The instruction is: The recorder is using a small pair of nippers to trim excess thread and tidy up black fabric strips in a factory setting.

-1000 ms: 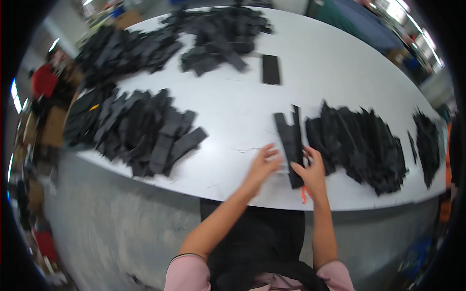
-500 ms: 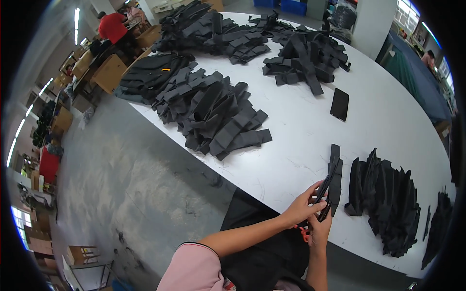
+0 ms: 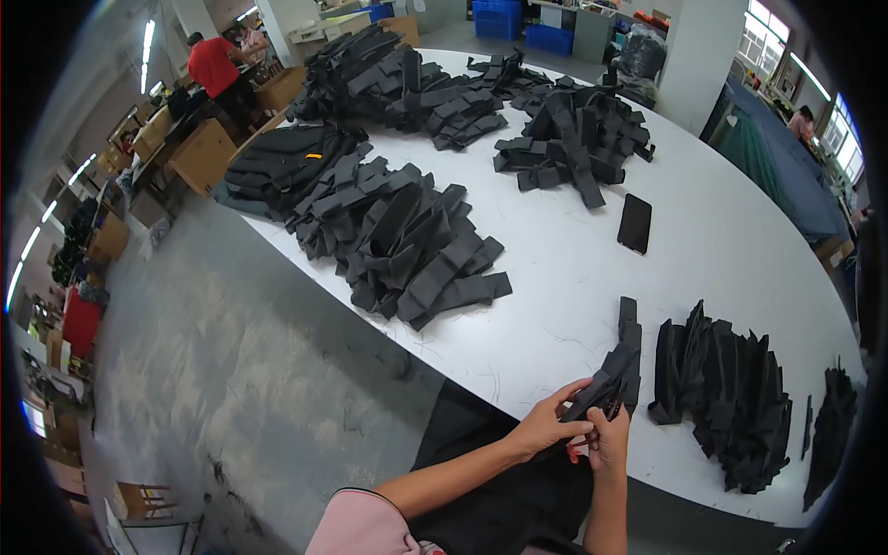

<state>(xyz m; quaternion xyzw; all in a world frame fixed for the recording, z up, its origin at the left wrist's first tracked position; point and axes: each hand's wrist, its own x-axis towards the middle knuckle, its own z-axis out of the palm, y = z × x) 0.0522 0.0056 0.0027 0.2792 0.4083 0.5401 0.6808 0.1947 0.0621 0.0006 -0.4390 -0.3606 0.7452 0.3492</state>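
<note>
In the lower right of the frame the two hands are brought together, close to the near edge of the white table (image 3: 546, 277). The left hand (image 3: 548, 427) is clamped on a black strip (image 3: 594, 392), thumb on the near side and fingers around it; the strip slants up and to the right from the grip. The right hand (image 3: 609, 439) sits just beside it, fingers curled around a slim dark object (image 3: 614, 404) — too small and covered to tell its kind. An orange-red piece (image 3: 575, 453) hangs below the hands. Another flat strip (image 3: 629, 324) lies on the table behind the held one, partly overlapped by it

To the right of the hands, a bunched heap of black strips (image 3: 726, 398) stands well apart from a second dark heap (image 3: 832, 430) at the far right of the frame, with a thin dark strip (image 3: 807, 425) between them. A black phone (image 3: 635, 224) lies right of centre, higher up. Left of centre is a loose pile of dark grey strips (image 3: 398, 240), touching a black bag (image 3: 277, 171) with a yellow-orange tag — and further piles (image 3: 583, 139) spread across the top of the table
</note>
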